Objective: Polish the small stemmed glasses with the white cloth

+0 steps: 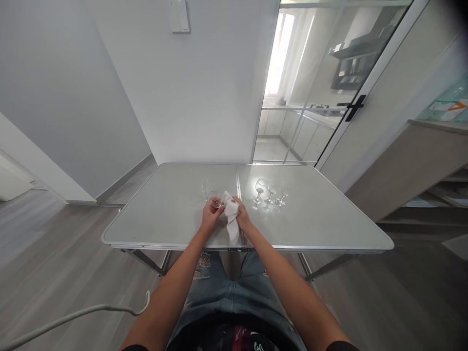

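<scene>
My left hand point(210, 214) is closed round a small clear stemmed glass point(218, 201), partly hidden by the fingers. Just to its right, my right hand point(242, 212) grips a white cloth point(232, 220). The top of the cloth meets the glass, and its loose end hangs down toward the table's front edge. Right of my hands, three stemmed glasses stand upright in a group; the leftmost wine glass point(261, 186) has a wide round bowl. Behind my left hand another clear glass point(205, 187) shows faintly, its outline hard to make out.
Both hands are over a light grey folding table point(175, 209) with a metal rim and a centre seam. A wall lies behind it, with a glazed door point(292, 126) at back right. A wooden shelf unit point(413, 161) stands on the right. A pale cable point(91, 309) runs at lower left.
</scene>
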Available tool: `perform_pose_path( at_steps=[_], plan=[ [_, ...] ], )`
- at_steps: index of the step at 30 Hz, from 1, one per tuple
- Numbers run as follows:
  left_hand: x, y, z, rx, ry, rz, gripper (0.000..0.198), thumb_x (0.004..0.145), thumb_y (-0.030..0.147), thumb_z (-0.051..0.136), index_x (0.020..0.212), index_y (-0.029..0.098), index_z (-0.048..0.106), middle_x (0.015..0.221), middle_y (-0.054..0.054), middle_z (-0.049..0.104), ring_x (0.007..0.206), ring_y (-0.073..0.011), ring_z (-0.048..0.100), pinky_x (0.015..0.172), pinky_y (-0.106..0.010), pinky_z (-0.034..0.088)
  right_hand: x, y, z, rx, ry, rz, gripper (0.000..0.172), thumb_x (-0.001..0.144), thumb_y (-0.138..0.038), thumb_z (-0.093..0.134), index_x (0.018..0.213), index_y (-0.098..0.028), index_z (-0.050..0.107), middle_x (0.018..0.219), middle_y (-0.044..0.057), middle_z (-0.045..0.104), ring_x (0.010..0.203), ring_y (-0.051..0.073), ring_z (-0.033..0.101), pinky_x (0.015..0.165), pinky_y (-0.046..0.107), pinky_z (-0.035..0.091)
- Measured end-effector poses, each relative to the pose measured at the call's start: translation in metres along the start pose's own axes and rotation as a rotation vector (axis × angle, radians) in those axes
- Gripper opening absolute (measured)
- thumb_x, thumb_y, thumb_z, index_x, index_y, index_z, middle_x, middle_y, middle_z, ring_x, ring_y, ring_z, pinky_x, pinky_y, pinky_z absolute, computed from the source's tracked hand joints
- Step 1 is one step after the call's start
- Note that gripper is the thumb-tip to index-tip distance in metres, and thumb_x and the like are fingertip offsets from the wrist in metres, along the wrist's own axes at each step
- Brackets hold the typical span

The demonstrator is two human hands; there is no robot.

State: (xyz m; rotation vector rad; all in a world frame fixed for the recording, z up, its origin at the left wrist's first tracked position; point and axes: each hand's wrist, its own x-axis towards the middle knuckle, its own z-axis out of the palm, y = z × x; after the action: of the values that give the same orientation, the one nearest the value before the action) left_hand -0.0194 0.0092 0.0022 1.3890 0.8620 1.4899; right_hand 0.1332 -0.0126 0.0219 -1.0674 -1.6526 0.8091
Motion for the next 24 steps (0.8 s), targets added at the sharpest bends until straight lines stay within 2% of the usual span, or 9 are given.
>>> perform_pose_path(
  at_steps=[4, 8, 11, 15, 17, 18, 20, 24],
  plan=[
    [-0.003, 0.002, 0.0, -0.026, -0.01, -0.022, 0.046, 0.075, 0.052, 0.076, 0.103, 0.018, 0.061, 0.095, -0.005, 0.064, 0.083, -0.0149, 0.063, 0.079, -0.027, 0.05, -0.004, -0.004, -0.006, -0.206, -0.132, -0.166, 0.023, 0.101, -0.032, 0.037, 0.107, -0.019, 0.055, 0.104, 0.008, 0.06, 0.097, 0.02, 0.054, 0.091, 0.035, 0.044],
    [-0.005, 0.004, 0.0, -0.038, -0.042, -0.019, 0.044, 0.077, 0.05, 0.075, 0.103, 0.017, 0.063, 0.097, -0.006, 0.065, 0.089, -0.0167, 0.063, 0.084, -0.029, 0.05, -0.003, -0.003, -0.016, -0.339, -0.195, -0.155, 0.013, 0.095, -0.028, 0.044, 0.098, -0.019, 0.053, 0.094, 0.005, 0.059, 0.087, 0.019, 0.053, 0.083, 0.032, 0.043],
    [-0.004, 0.003, -0.001, -0.064, -0.063, -0.017, 0.05, 0.076, 0.053, 0.074, 0.109, 0.016, 0.063, 0.103, -0.008, 0.066, 0.093, -0.0186, 0.064, 0.085, -0.03, 0.05, 0.0, -0.001, -0.023, -0.226, -0.252, -0.041, 0.018, 0.093, -0.036, 0.049, 0.087, -0.02, 0.053, 0.081, 0.001, 0.057, 0.077, 0.017, 0.051, 0.076, 0.03, 0.042],
    [-0.003, 0.006, -0.005, -0.117, -0.083, -0.041, 0.056, 0.072, 0.054, 0.078, 0.111, 0.016, 0.064, 0.111, -0.013, 0.069, 0.096, -0.022, 0.066, 0.082, -0.031, 0.052, -0.002, 0.003, -0.032, 0.228, -0.481, 0.302, 0.039, 0.082, -0.057, 0.06, 0.088, -0.019, 0.056, 0.076, 0.0, 0.06, 0.069, 0.016, 0.054, 0.066, 0.028, 0.044],
    [-0.002, 0.009, -0.005, -0.142, -0.099, -0.059, 0.056, 0.069, 0.05, 0.081, 0.109, 0.015, 0.064, 0.108, -0.015, 0.071, 0.097, -0.0244, 0.068, 0.082, -0.033, 0.053, -0.004, 0.002, -0.034, 0.343, -0.513, 0.419, 0.047, 0.078, -0.063, 0.062, 0.091, -0.018, 0.057, 0.075, 0.001, 0.061, 0.067, 0.016, 0.055, 0.063, 0.028, 0.044],
    [-0.001, 0.01, -0.005, -0.149, -0.086, -0.064, 0.054, 0.069, 0.049, 0.082, 0.107, 0.015, 0.065, 0.105, -0.015, 0.072, 0.098, -0.0254, 0.068, 0.082, -0.034, 0.053, -0.004, 0.0, -0.033, 0.326, -0.495, 0.413, 0.047, 0.079, -0.062, 0.062, 0.091, -0.018, 0.058, 0.075, 0.001, 0.062, 0.066, 0.016, 0.055, 0.063, 0.028, 0.044],
    [-0.001, 0.012, -0.003, -0.132, -0.032, -0.072, 0.05, 0.067, 0.047, 0.083, 0.1, 0.014, 0.066, 0.099, -0.014, 0.074, 0.095, -0.0258, 0.069, 0.082, -0.035, 0.053, -0.006, -0.008, -0.028, 0.129, -0.413, 0.296, 0.037, 0.085, -0.055, 0.059, 0.089, -0.018, 0.059, 0.078, 0.002, 0.063, 0.07, 0.017, 0.056, 0.067, 0.028, 0.044],
    [-0.003, 0.015, 0.008, -0.087, 0.191, -0.075, 0.042, 0.067, 0.044, 0.083, 0.093, 0.014, 0.068, 0.093, -0.01, 0.074, 0.087, -0.0218, 0.07, 0.08, -0.033, 0.053, -0.017, -0.028, -0.009, -0.609, -0.138, -0.027, 0.013, 0.094, -0.028, 0.051, 0.096, -0.018, 0.059, 0.091, 0.009, 0.067, 0.088, 0.023, 0.058, 0.086, 0.036, 0.04]
  ],
)
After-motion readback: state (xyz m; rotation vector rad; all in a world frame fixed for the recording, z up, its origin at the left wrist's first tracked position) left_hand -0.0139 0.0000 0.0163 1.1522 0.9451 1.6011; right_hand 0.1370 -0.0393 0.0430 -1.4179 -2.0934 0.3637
